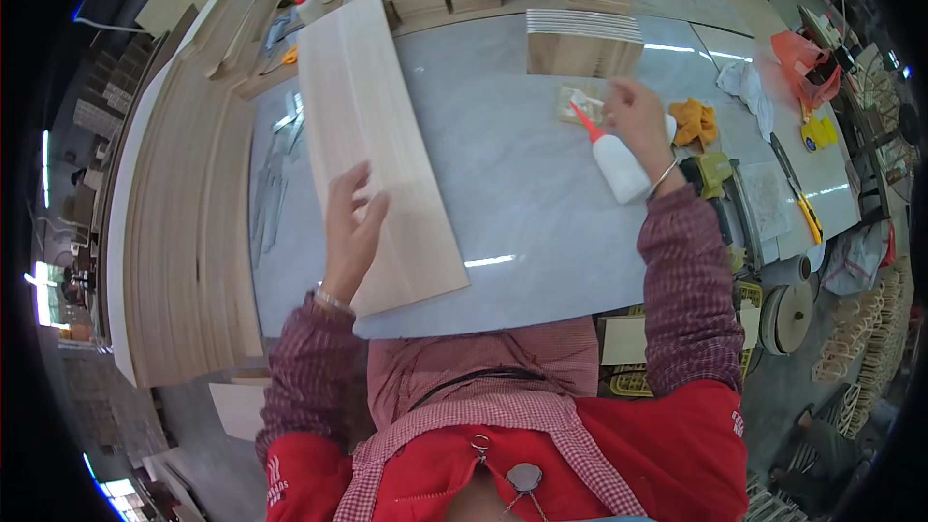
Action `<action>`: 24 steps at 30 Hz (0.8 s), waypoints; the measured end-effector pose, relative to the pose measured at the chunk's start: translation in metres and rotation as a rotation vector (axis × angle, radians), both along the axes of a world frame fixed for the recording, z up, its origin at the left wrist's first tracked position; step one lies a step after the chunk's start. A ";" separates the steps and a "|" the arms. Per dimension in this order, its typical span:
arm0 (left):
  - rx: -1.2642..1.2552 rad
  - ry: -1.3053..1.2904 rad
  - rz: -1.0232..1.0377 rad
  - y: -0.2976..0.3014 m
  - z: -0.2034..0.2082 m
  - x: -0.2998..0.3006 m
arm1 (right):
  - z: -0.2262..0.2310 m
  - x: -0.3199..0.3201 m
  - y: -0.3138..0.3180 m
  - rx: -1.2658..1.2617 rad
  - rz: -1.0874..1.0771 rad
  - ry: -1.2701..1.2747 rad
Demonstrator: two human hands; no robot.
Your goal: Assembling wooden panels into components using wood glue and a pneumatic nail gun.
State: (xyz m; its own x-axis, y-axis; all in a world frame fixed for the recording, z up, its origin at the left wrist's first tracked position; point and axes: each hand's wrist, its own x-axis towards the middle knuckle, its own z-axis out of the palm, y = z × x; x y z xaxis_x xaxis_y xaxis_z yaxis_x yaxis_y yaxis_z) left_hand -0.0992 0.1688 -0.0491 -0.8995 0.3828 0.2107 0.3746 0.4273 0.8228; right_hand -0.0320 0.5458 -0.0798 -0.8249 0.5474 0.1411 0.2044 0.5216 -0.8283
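A long pale wooden board (372, 126) lies at a slant on the grey table, its near end toward me. Above the board's left edge is my left hand (353, 232), open with thumb and fingers apart. My right hand (640, 126) is over the table's right part, its fingers bent together; whatever they may hold is too small to make out. Beside it is a white glue bottle (619, 166) with a red nozzle pointing up and left. A small shallow tray (570, 115) with whitish stuff on it sits just left of the right fingers.
A stack of boards (193, 203) rises at left. Wood blocks (580, 50) stand at the far side. At right are an orange cloth (694, 122), a green nail gun (712, 174), a yellow-handled cutter (800, 195) and a red bag (807, 68).
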 end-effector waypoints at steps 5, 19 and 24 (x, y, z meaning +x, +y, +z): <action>0.072 -0.214 -0.187 0.138 -0.017 -0.055 | -0.013 -0.022 0.090 0.055 -0.280 -0.003; 0.051 -0.314 -0.217 0.273 -0.050 -0.096 | -0.029 -0.057 0.110 0.205 -0.226 -0.135; 0.175 -0.217 -0.143 0.269 -0.047 -0.101 | -0.029 -0.053 0.112 0.050 -0.259 -0.063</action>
State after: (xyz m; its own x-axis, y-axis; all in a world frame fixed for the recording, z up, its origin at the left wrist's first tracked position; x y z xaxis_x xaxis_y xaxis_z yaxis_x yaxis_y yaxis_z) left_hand -0.1999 0.4382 -0.0964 -0.8702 0.4837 0.0937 0.2285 0.2275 0.9466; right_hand -0.0854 0.6583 -0.1090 -0.6666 0.7346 0.1264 0.3865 0.4856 -0.7841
